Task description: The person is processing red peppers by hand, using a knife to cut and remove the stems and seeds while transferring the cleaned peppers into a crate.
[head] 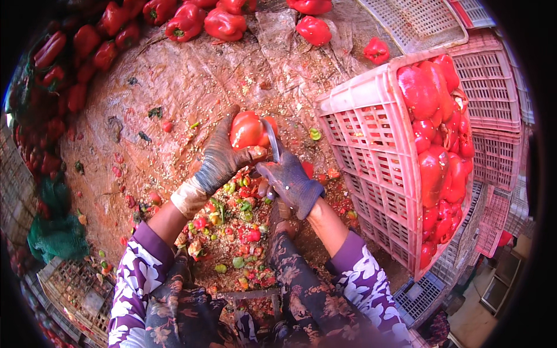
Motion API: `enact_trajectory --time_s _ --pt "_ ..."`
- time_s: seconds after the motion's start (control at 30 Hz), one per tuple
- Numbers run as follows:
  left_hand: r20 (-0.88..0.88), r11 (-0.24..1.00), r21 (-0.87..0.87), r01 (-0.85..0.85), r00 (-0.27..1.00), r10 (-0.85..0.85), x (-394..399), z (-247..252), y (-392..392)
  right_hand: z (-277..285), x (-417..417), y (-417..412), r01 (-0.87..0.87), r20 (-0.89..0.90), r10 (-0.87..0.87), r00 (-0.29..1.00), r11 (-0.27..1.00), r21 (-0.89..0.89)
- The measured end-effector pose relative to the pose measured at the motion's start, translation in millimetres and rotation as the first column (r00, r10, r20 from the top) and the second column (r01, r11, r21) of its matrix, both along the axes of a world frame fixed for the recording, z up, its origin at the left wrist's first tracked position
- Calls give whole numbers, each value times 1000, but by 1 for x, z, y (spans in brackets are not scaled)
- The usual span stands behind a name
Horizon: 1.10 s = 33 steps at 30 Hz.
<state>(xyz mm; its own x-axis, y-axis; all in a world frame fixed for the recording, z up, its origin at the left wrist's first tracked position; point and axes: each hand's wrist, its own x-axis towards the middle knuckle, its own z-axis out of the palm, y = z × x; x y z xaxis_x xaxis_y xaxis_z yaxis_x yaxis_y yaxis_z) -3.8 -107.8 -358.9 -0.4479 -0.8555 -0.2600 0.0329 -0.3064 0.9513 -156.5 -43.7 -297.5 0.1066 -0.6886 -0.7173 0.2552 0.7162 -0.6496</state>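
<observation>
A red bell pepper (246, 131) rests in my gloved left hand (223, 157), fingers and thumb wrapped around it. In my gloved right hand (289, 176) is a knife with a curved metal blade (273, 141), which lies against the right side of the pepper. The knife's handle is mostly hidden inside the fist. Both hands meet in front of my body, above seeds and cut scraps (243, 217) strewn on the ground between my legs.
A pink plastic crate (370, 143) full of red peppers (435, 165) stands close on my right, with stacked crates (487, 82) behind it. Whole peppers (185, 24) lie across the far edge of the soiled ground sheet (143, 95). Green netting (58, 237) is at left.
</observation>
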Motion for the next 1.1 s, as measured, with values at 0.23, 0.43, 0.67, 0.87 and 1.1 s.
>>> enact_trajectory --time_s 0.23,0.43,0.67,0.87,1.1 --pt "-36 934 76 -348 935 351 5 5 -8 -14 42 23 -117 92 109 990 990 83" --pt "-123 899 326 -292 930 347 63 35 -13 6 50 48 15 79 -10 997 998 -59" --pt "-128 939 328 -100 980 149 71 63 31 4 46 -11 -173 -58 163 985 901 -398" --pt "76 970 243 -12 997 -7 76 66 32 9 47 9 -57 90 70 993 988 -140" --pt "161 973 229 -5 986 -33 92 81 37 17 49 12 -145 123 156 980 985 -90"
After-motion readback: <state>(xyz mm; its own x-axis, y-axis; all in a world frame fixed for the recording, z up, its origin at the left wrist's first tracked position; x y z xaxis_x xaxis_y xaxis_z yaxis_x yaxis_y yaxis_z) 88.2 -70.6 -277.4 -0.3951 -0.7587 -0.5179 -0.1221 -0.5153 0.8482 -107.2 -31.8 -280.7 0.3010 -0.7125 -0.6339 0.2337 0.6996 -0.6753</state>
